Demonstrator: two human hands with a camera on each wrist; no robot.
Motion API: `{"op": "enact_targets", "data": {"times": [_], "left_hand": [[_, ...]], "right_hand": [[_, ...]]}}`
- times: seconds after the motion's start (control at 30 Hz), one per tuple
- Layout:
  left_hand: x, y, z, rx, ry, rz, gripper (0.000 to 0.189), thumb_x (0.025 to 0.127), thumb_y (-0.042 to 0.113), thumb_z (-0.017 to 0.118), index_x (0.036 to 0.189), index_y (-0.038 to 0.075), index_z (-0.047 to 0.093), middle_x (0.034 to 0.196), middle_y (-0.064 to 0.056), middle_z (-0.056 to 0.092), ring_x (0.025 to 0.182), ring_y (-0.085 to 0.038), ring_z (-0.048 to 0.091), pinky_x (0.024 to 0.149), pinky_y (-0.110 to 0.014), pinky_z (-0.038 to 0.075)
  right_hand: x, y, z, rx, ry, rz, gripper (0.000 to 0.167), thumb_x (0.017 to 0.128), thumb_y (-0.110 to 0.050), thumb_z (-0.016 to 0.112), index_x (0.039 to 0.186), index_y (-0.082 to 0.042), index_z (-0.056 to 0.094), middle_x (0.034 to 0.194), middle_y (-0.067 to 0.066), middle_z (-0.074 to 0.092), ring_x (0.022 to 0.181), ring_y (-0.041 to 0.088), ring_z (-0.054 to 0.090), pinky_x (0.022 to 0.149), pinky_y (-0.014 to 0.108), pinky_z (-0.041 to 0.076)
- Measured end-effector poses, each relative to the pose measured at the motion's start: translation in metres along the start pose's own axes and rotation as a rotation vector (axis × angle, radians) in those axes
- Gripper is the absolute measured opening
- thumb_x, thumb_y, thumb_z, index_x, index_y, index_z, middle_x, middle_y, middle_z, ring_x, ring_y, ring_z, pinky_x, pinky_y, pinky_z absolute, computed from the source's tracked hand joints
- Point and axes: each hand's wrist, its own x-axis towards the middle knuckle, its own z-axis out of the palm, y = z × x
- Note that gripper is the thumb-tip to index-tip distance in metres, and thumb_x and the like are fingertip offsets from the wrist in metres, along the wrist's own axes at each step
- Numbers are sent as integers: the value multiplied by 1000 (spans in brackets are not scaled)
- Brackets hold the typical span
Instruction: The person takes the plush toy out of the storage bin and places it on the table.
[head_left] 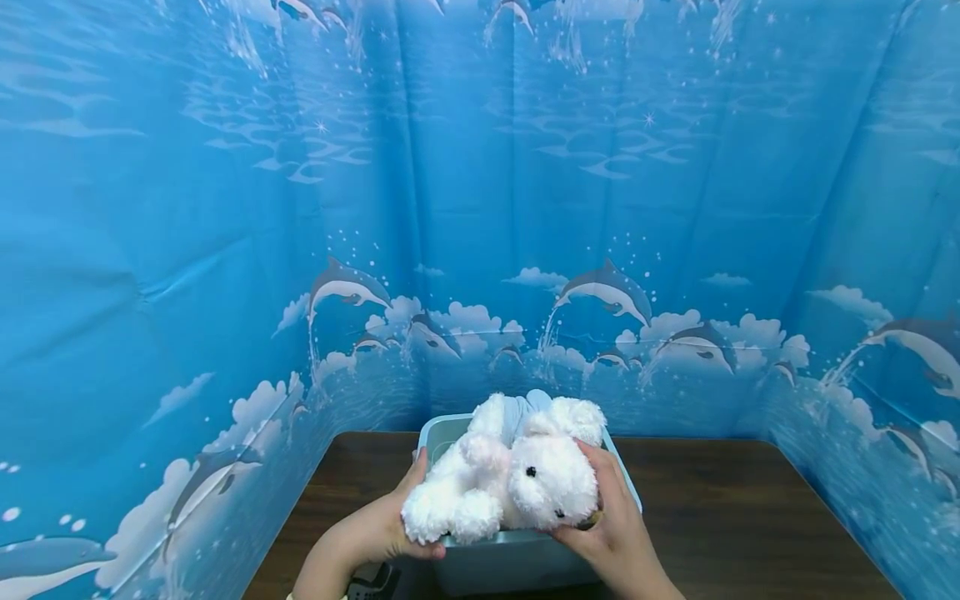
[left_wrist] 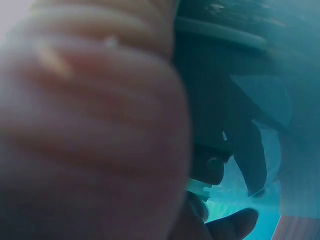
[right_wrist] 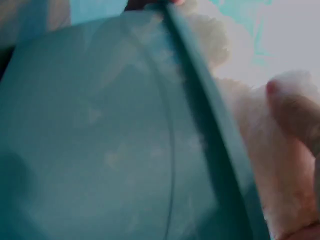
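A fluffy white stuffed animal (head_left: 553, 479), with dark eyes and a pale blue piece at its far end, lies across the top of a blue-grey plastic bin (head_left: 517, 567). Its head faces the near right, and its paws hang over the near left rim. My right hand (head_left: 611, 521) grips the head, fingers on its right side and thumb below. At the left corner, my left hand (head_left: 382, 527) curves round the paw end of the toy, thumb low by the rim. The right wrist view shows the bin's wall (right_wrist: 115, 135) beside the white fur (right_wrist: 275, 160). Blurred skin fills much of the left wrist view.
The bin stands on a dark wooden table (head_left: 735, 517). Blue curtains (head_left: 480, 208) printed with dolphins and clouds enclose the back and both sides. A black object (head_left: 375, 581) is by the left wrist.
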Motion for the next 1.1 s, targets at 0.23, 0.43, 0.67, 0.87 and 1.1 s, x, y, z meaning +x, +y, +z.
{"op": "enact_targets", "data": {"times": [0.23,0.43,0.67,0.87,1.1], "left_hand": [[1,4,1,107,40,18,160,77,75,87,171,13,-27,173,-18,-44,163,-59,-17,123,-84,19],[0,4,1,78,31,22,158,79,71,88,170,17,-29,174,-15,-42,163,-59,-20,122,-85,16],[-1,4,-2,103,37,17,157,81,70,88,169,17,-31,175,-13,-41,165,-57,-15,123,-83,19],[-1,4,-6,113,57,25,157,81,69,89,170,16,-29,177,-15,-37,165,-57,-11,124,-82,21],[-1,3,-4,118,48,37,159,81,65,91,169,10,-30,177,-21,-33,165,-59,-6,125,-79,24]], "right_hand": [[4,-4,-3,-18,-62,220,109,70,-13,102,157,-47,46,144,-8,66,113,14,67,85,37,57],[3,-3,-1,-83,-75,202,113,71,-13,100,161,-45,40,144,-5,67,112,13,68,84,36,57],[0,-1,2,-43,-73,151,118,71,-12,100,164,-39,32,147,-3,62,117,12,66,88,35,57],[1,2,4,79,-26,73,117,70,-7,101,165,-29,37,148,-3,60,119,12,65,89,33,57],[-5,10,0,159,76,-229,106,74,-14,103,158,2,40,153,5,54,131,8,57,102,24,50]]}}
